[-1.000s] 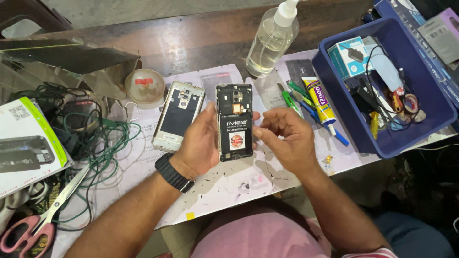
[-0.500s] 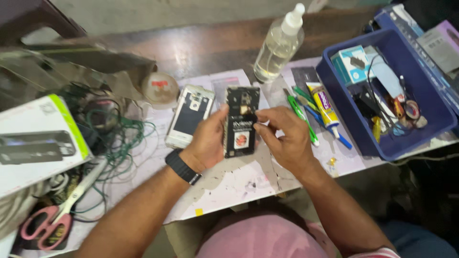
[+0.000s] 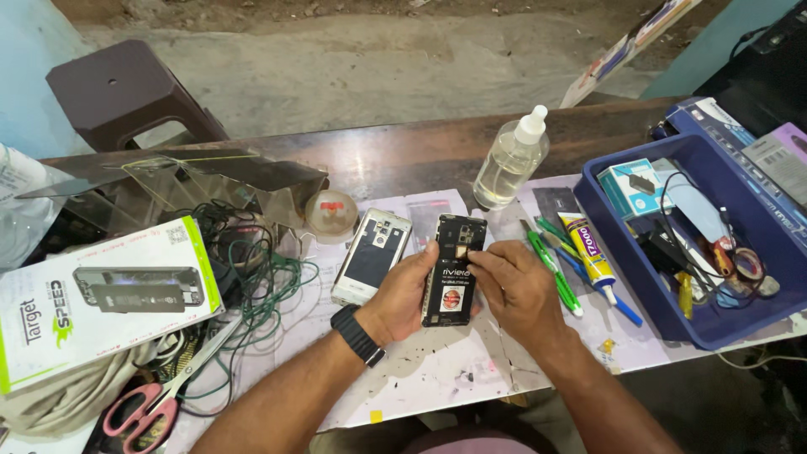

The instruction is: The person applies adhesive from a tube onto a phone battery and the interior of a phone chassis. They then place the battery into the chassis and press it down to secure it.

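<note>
- Left hand (image 3: 409, 292): forearm enters from the lower left, a black band on the wrist; the palm faces up and the fingers curl closed around the left edge of the opened phone (image 3: 453, 271), cradling it just above the table (image 3: 437, 378).
- Right hand (image 3: 517, 286): forearm enters from the lower right; the hand arches over the phone's right edge with bent fingers, the fingertips pressed on its upper inner face. It rests on the phone rather than clasping it.
- Opened phone: a flat black rectangle, back removed, showing a dark battery with a red-and-white label and a small camera block at the top; held upright between both hands at the table's middle.
- Back cover (image 3: 371, 256): a pale, smooth shell with rounded corners, lying flat just left of the left hand.
- Paper sheets (image 3: 403, 382): white, stained and scuffed, covering the table under the hands.
- Glue tube (image 3: 591, 250): slim, yellow-labelled, beside green pens (image 3: 551, 261) to the right.
- Clear bottle (image 3: 510, 161): soft plastic with a white nozzle, behind the phone.
- Blue bin (image 3: 706, 324): rigid plastic, holding cables and small boxes.
- Scissors (image 3: 164, 391): pink-handled, at lower left near tangled green wire (image 3: 269, 286).
</note>
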